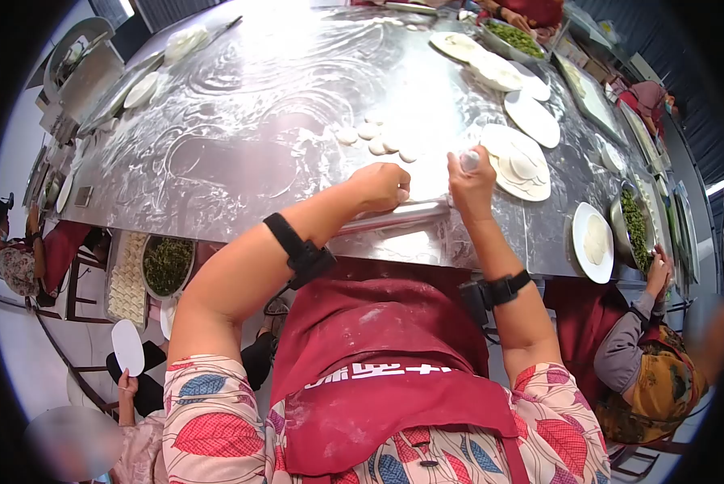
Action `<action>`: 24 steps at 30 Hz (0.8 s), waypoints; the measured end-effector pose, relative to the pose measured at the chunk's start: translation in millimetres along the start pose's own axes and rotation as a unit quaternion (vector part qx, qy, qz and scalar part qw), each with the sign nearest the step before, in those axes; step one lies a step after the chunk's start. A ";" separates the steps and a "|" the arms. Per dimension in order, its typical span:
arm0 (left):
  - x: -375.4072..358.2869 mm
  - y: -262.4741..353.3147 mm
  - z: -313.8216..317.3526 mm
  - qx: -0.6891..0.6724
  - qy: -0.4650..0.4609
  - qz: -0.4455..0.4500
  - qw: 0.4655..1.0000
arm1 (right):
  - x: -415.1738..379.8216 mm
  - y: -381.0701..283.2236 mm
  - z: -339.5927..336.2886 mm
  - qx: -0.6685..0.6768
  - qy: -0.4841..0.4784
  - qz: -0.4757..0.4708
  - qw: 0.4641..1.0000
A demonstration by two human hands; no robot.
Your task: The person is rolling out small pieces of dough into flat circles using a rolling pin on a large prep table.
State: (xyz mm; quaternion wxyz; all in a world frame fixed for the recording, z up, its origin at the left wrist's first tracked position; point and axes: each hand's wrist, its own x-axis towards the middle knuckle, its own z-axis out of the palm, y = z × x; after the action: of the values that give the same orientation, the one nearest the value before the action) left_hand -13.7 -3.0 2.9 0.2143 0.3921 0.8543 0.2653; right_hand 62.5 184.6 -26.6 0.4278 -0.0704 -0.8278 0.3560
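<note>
My left hand (380,186) is closed low over the floured metal table (241,169), its fingers curled at something pale that is mostly hidden. Beside it, my right hand (472,187) is wrapped around a rolling pin (469,160), whose pale rounded end sticks out at the top of the fist. Several small flattened dough pieces (376,146) lie just beyond my left hand. Past my right hand, a white oval plate (542,192) holds overlapping round dough wrappers (523,165).
More white plates (533,119) line the right side, near a bowl of chopped greens (634,226) where a co-worker's hand (659,270) reaches. At lower left are a tray of dumplings (128,278) and another greens bowl (168,264). A seated person holds a white plate (127,347).
</note>
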 end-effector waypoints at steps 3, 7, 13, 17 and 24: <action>0.5 -8.6 8.3 0.000 0.012 0.048 0.999 | -5.7 2.1 -0.3 0.038 -0.008 0.053 0.998; -5.7 -18.4 0.5 -0.181 -0.052 -0.072 0.979 | -41.2 -18.1 -34.9 0.108 -0.025 0.113 0.987; 3.5 -13.0 8.3 -0.031 0.021 0.035 0.999 | 3.1 -3.6 7.8 0.046 0.007 0.007 0.999; 5.9 -12.3 12.9 0.020 0.003 0.067 0.998 | -25.7 -11.2 -19.7 0.080 -0.012 0.092 0.992; -2.4 -7.8 9.9 -0.045 -0.016 0.007 0.999 | -16.7 -10.2 -11.9 0.034 0.029 0.001 0.999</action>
State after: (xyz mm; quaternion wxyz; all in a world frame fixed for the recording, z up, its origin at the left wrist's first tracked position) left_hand -10.9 -6.4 -9.2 0.2436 0.3925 0.8350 0.2990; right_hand 83.8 176.3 -26.5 0.4535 -0.0671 -0.8024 0.3821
